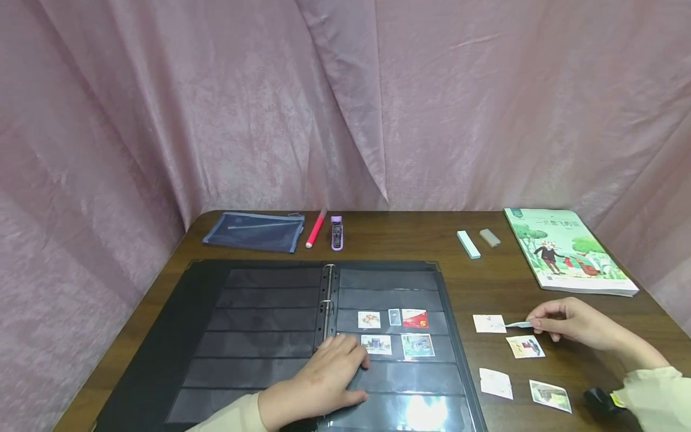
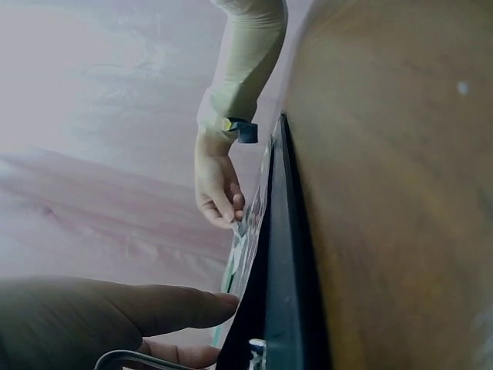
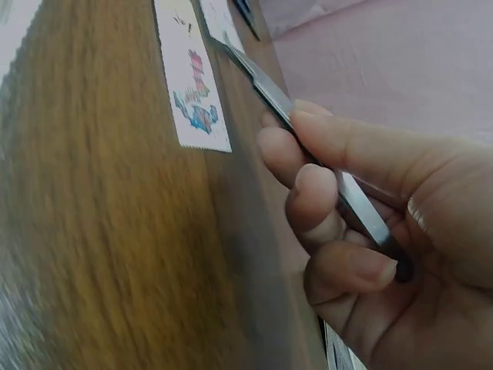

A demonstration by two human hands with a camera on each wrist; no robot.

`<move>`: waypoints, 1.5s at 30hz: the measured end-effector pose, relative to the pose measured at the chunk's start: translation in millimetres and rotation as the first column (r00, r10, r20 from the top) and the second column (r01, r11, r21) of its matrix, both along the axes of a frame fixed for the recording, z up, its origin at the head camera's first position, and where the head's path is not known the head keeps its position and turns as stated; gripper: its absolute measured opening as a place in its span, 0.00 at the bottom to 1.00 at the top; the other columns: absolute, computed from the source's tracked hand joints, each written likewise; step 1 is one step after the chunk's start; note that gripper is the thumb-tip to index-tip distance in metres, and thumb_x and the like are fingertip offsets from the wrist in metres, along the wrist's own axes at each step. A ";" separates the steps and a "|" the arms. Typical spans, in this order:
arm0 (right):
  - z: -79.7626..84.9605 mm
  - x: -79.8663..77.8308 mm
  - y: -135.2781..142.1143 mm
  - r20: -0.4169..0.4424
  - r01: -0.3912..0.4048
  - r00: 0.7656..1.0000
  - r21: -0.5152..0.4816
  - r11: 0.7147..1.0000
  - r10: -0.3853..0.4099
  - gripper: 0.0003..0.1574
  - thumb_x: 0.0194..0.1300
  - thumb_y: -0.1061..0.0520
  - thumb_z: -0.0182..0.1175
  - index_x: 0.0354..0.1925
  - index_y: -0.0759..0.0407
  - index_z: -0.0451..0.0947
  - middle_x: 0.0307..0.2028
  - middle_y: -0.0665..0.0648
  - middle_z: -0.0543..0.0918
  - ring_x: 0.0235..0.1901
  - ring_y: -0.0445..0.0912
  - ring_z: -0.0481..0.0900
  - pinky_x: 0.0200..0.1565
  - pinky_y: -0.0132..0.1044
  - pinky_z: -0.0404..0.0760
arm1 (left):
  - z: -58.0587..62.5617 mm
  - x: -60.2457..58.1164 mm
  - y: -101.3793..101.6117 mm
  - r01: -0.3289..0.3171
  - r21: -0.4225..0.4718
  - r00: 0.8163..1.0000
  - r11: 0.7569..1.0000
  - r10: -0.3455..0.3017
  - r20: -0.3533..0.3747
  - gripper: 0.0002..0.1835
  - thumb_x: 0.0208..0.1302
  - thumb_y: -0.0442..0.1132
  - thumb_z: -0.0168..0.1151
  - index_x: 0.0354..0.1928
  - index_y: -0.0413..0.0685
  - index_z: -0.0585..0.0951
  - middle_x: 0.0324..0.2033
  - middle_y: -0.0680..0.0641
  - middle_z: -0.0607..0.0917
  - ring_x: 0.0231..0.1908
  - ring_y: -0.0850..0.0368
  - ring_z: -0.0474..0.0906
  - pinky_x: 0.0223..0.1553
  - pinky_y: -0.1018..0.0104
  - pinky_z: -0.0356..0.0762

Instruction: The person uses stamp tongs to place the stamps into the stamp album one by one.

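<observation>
My right hand [image 1: 574,324] pinches a pair of metal tweezers [image 3: 271,94] between thumb and fingers. The tweezers' tips lie at the right edge of a pale stamp [image 1: 488,324] on the table; whether they grip it I cannot tell. A stamp with a colourful picture [image 1: 526,347] lies just below the hand, and two more stamps, one whitish [image 1: 495,383] and one with a landscape [image 1: 550,396], lie nearer the front. My left hand [image 1: 326,378] rests with fingers extended on the open stamp album [image 1: 259,342], near its spine. Several stamps sit in the right page's strips.
Along the back stand a blue mesh pouch [image 1: 256,231], a red marker [image 1: 316,228], a purple-capped item [image 1: 337,233], a pale blue stick [image 1: 468,245] and an eraser [image 1: 489,237]. A green-covered book [image 1: 569,249] lies at the back right. Pink curtain [image 1: 345,108] hangs behind the table.
</observation>
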State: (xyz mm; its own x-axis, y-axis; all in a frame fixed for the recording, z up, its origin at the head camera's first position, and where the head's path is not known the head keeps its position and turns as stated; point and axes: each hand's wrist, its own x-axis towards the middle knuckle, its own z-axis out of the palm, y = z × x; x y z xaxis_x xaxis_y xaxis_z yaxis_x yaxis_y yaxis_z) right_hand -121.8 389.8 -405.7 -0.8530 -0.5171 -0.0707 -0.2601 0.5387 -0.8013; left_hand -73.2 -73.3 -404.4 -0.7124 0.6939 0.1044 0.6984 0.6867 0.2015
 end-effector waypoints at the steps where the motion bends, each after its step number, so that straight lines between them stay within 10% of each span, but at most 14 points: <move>1: 0.6 0.6 -1.0 -0.010 0.015 1.000 0.012 1.000 -0.015 0.10 0.64 0.66 0.49 0.38 0.70 0.75 0.28 0.41 0.80 0.20 0.34 0.71 0.16 0.32 0.64 | 0.6 -0.2 0.1 -0.001 -0.003 1.000 1.000 0.001 0.001 0.20 0.43 0.55 0.68 0.36 0.56 0.74 0.34 0.59 0.71 0.37 0.65 0.65 0.41 0.71 0.62; 18: 12.5 8.0 -24.6 -0.133 0.103 0.986 0.015 0.995 -0.100 0.08 0.62 0.65 0.51 0.38 0.67 0.76 0.27 0.46 0.81 0.22 0.36 0.73 0.25 0.31 0.73 | -1.7 10.5 -0.1 -0.042 -0.045 0.994 0.998 0.037 -0.107 0.28 0.39 0.58 0.68 0.39 0.49 0.74 0.34 0.56 0.71 0.36 0.63 0.65 0.38 0.71 0.61; 45: 42.3 7.8 -74.1 -0.214 0.100 0.973 0.041 0.994 -0.089 0.07 0.62 0.61 0.54 0.38 0.59 0.78 0.28 0.48 0.81 0.25 0.38 0.76 0.27 0.32 0.76 | -3.9 4.2 2.4 -0.073 -0.022 0.997 0.997 0.072 -0.037 0.24 0.45 0.57 0.66 0.40 0.50 0.75 0.35 0.56 0.72 0.38 0.62 0.65 0.39 0.71 0.60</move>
State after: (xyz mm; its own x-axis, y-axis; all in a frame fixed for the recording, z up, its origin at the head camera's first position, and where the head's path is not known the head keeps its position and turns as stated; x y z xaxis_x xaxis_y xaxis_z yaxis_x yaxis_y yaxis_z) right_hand -114.1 315.6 -363.4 -0.8963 -0.4338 0.0923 -0.3666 0.6075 -0.7047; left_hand -69.0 -71.0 -408.4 -0.7569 0.6433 0.1154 0.6533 0.7400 0.1599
